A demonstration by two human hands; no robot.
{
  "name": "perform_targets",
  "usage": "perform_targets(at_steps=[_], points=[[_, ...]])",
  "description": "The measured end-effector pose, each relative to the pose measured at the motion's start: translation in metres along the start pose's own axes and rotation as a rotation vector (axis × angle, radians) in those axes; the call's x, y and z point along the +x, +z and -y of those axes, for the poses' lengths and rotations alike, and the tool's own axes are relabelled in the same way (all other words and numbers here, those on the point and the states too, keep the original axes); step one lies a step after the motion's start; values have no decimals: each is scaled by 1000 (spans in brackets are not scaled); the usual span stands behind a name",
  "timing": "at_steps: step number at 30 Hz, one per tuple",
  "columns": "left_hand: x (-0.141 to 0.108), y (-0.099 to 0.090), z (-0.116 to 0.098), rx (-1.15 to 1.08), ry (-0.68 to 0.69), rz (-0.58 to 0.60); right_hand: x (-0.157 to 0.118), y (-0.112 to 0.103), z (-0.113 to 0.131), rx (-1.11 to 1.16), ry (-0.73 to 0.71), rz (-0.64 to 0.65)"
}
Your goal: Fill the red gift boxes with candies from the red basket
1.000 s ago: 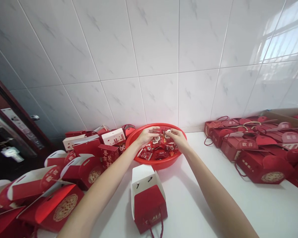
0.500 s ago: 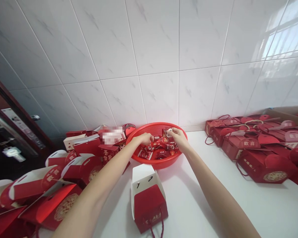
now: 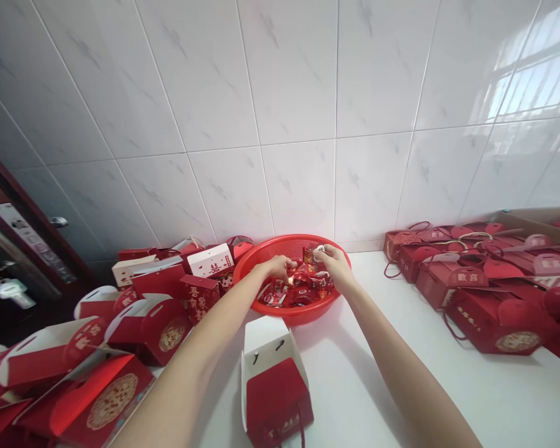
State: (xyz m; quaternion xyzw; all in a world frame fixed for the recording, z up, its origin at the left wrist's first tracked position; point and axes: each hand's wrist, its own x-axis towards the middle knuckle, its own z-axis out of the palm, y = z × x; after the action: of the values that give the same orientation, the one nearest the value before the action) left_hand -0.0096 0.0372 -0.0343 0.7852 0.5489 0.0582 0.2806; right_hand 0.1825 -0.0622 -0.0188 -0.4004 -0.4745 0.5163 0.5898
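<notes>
A red plastic basket (image 3: 292, 318) stands against the tiled wall, holding red wrapped candies (image 3: 303, 287). My left hand (image 3: 278, 267) is over its left part, fingers bent and apart above the candies, with nothing seen between them. In the right part of the basket, my right hand (image 3: 335, 261) pinches a small red and white wrapped packet (image 3: 318, 250). Nearer to me lies a red box (image 3: 279, 395) with its white inner flap raised and a cord at its front.
Several red boxes (image 3: 149, 326) with open lids crowd the left side. On the right, closed red boxes (image 3: 452, 277) with cords stand in rows beside a cardboard carton (image 3: 534, 216). A door with keys (image 3: 13, 291) is at far left.
My left hand's fingers have spread from a closed pose above the candies. My right hand stays at the packet. The view has shifted slightly.
</notes>
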Motion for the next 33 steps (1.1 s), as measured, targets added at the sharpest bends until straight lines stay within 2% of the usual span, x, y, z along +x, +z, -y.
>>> perform_targets(at_steps=[7, 11, 14, 18, 22, 25, 27, 29, 31, 33], points=[[-19, -23, -2, -382, 169, -268, 2, -1, -1, -26, -22, -1], [-30, -21, -15, -526, 248, -343, 1, -3, -1, -15, -59, 53], [-35, -15, -29, -585, 294, -348, 0, -4, 1, 33, -31, 141], [-37, -13, -40, -611, 314, -287, 0, -5, 1, 67, -14, 188], [-42, -17, -38, -549, 264, -161, 6, -6, -6, 103, -69, 86], [-50, -12, -39, -424, 219, 17, 9, -4, -10, 163, -88, -10], [-57, -1, -45, -290, 214, 176, 11, -3, -11, 193, -82, -58], [-61, 14, -53, -48, 233, 308, 11, -2, -10, 191, -76, -89], [-63, 27, -60, 180, 250, 333, 10, -2, -9, 170, -72, -99], [-59, 36, -64, 289, 241, 278, 9, -3, -8, 156, -77, -119]])
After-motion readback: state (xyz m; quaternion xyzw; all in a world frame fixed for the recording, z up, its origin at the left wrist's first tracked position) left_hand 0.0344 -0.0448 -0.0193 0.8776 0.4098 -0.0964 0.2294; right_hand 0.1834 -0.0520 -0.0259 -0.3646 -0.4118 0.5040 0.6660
